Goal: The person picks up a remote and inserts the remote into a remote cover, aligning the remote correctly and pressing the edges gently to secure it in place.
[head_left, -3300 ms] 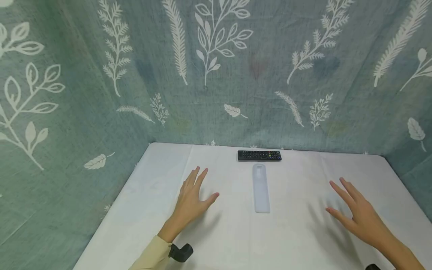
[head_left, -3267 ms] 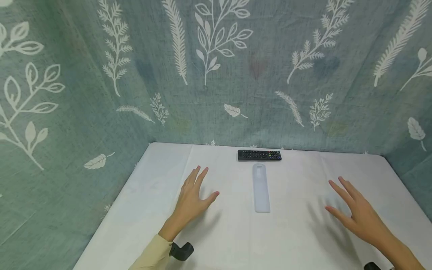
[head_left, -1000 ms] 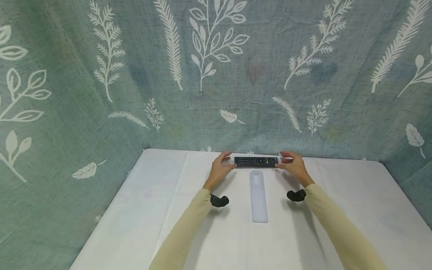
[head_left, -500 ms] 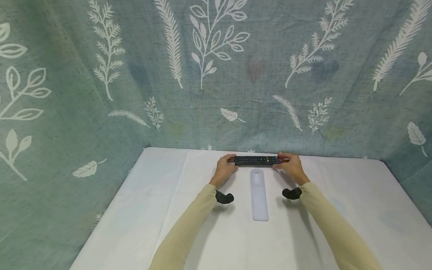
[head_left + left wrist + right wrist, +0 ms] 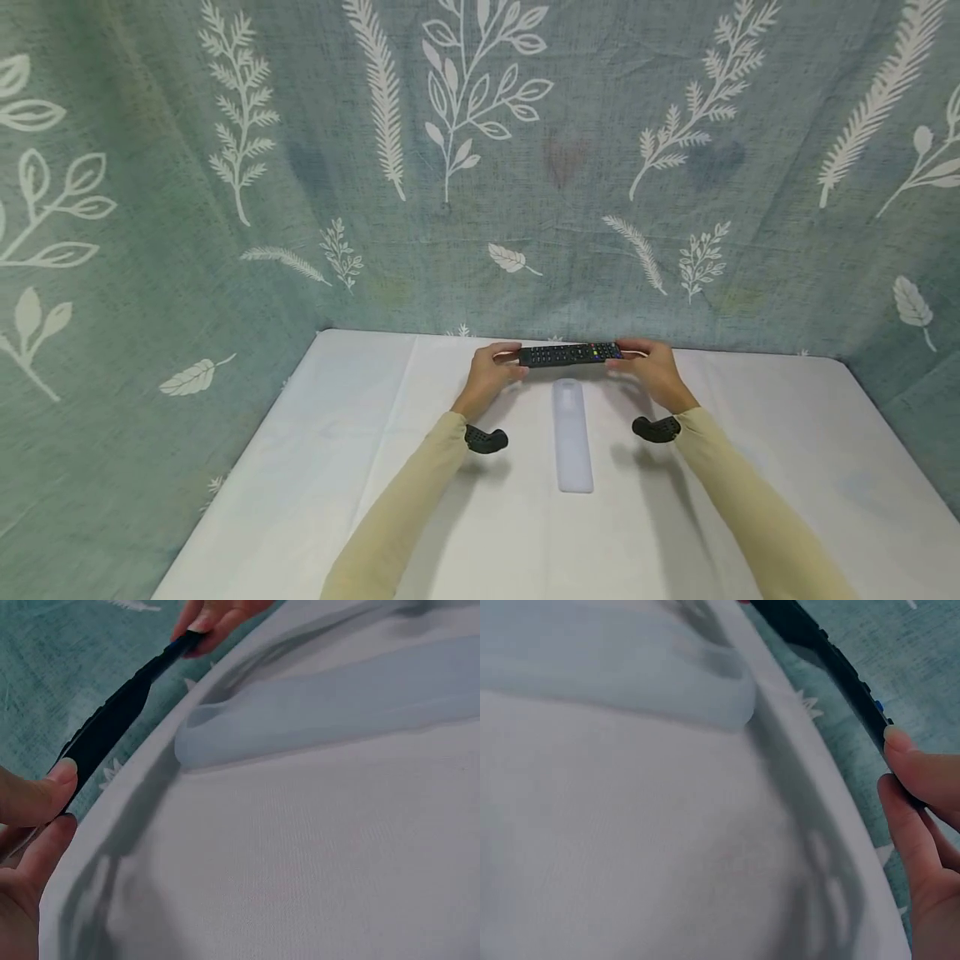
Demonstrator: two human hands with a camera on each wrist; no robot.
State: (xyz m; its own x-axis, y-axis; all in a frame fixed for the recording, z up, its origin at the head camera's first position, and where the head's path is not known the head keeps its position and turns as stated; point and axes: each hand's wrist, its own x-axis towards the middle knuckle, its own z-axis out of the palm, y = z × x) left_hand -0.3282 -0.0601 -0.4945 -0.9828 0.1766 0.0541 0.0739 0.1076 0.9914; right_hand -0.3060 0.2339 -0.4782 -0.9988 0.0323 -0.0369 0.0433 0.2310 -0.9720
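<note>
A black remote control (image 5: 570,355) with rows of buttons is held level, lifted off the table near its back edge. My left hand (image 5: 487,379) pinches its left end between thumb and fingers; the left wrist view shows that thumb on the dark remote (image 5: 112,724). At the other end, beside the coloured buttons, my right hand (image 5: 651,375) pinches it, and the right wrist view shows the thumb and fingers gripping the tip of the remote (image 5: 847,679). A translucent whitish remote cover (image 5: 573,437) lies lengthwise on the table just in front of the remote, touched by neither hand.
A white cloth covers the table (image 5: 300,492). Behind and to the left hangs a green-grey curtain (image 5: 420,267) with white leaf prints, close to the table's back edge. Each wrist wears a black camera mount (image 5: 486,439).
Both hands came in from the sides to the remote's ends and took hold of it. The remote has since risen off the table and tilts slightly, right end higher. The cover stays in place.
</note>
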